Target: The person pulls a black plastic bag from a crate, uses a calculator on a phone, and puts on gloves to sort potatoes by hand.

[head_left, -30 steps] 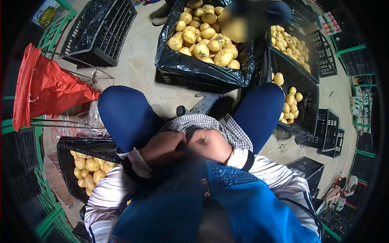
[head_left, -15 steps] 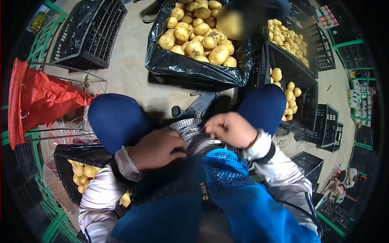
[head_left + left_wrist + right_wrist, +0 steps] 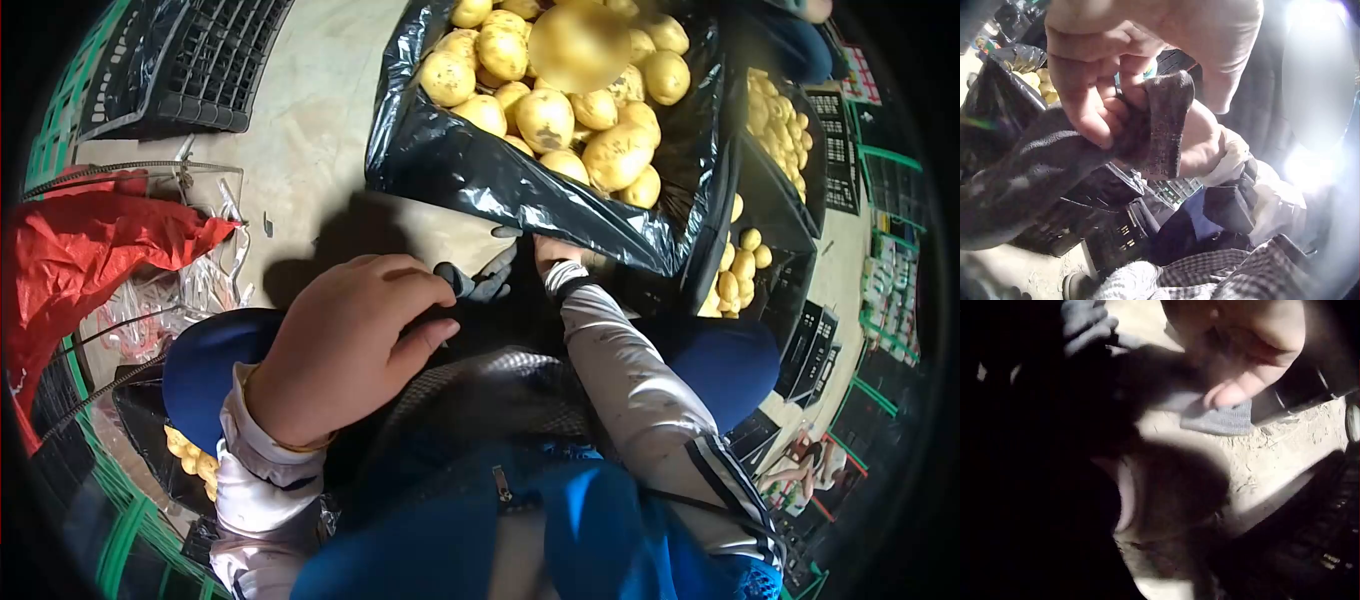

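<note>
The left hand [image 3: 345,345] hangs above the lap in the head view, fingers loosely bent and thumb apart, holding nothing that shows. Low beside the near side of the potato crate is the right hand [image 3: 553,252], partly hidden by that crate. A grey glove [image 3: 490,283] lies by it. In the right wrist view the right hand [image 3: 1254,337] pinches the knitted cuff [image 3: 1225,420] of a glove, thumb on top. The left wrist view shows the left hand [image 3: 1160,25] in front of the glove's cuff [image 3: 1169,125]; whether they touch, I cannot tell.
A crate lined with black plastic [image 3: 470,185] holds several potatoes [image 3: 545,120] just ahead. More potato crates stand at the right and lower left. An upturned black crate [image 3: 215,70] is at the upper left, a red sack [image 3: 90,260] at the left.
Both hands have left the waist: the right reached forward and down to the glove, the left came up and forward. The head view has tilted closer to the potato crate.
</note>
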The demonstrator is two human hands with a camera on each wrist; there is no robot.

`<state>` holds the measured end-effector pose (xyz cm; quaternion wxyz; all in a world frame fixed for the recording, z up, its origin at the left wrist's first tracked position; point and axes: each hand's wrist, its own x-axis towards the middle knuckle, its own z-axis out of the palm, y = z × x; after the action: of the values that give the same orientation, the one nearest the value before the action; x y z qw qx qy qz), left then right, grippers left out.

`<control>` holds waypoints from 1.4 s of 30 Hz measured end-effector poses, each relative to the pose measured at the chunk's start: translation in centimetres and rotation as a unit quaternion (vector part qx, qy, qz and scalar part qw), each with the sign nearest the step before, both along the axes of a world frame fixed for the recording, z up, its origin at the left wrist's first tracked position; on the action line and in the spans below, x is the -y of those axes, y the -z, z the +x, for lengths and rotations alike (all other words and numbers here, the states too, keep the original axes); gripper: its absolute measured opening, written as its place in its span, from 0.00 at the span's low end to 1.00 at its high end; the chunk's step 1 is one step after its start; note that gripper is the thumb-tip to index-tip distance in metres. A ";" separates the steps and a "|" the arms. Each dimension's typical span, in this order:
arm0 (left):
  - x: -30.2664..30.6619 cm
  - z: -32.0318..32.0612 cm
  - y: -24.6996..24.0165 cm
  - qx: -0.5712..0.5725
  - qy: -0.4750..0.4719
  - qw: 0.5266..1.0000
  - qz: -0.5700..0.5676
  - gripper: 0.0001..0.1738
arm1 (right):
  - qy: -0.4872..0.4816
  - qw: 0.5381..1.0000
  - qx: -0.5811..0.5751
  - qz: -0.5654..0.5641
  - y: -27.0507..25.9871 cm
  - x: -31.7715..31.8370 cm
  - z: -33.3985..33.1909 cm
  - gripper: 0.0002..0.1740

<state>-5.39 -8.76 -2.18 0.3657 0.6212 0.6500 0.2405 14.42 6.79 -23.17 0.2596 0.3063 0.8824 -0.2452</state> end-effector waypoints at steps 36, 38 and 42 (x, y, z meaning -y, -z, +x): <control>2.6 7.3 3.6 -0.082 -0.145 0.979 0.118 0.14 | 0.120 0.885 -0.434 0.122 -17.0 9.0 2.3 0.10; 2.5 8.0 4.4 -0.127 -0.156 0.952 0.231 0.13 | 0.076 0.893 -0.434 0.093 -17.8 10.0 1.9 0.11; 2.1 8.1 6.2 -0.010 -0.144 0.967 0.211 0.07 | 0.055 0.872 -0.476 0.102 -19.2 11.3 1.1 0.13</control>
<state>2.73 -10.85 -8.41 0.1808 0.5867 0.6707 0.4162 15.53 -4.55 -4.00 -0.2388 0.2253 0.9009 -0.2839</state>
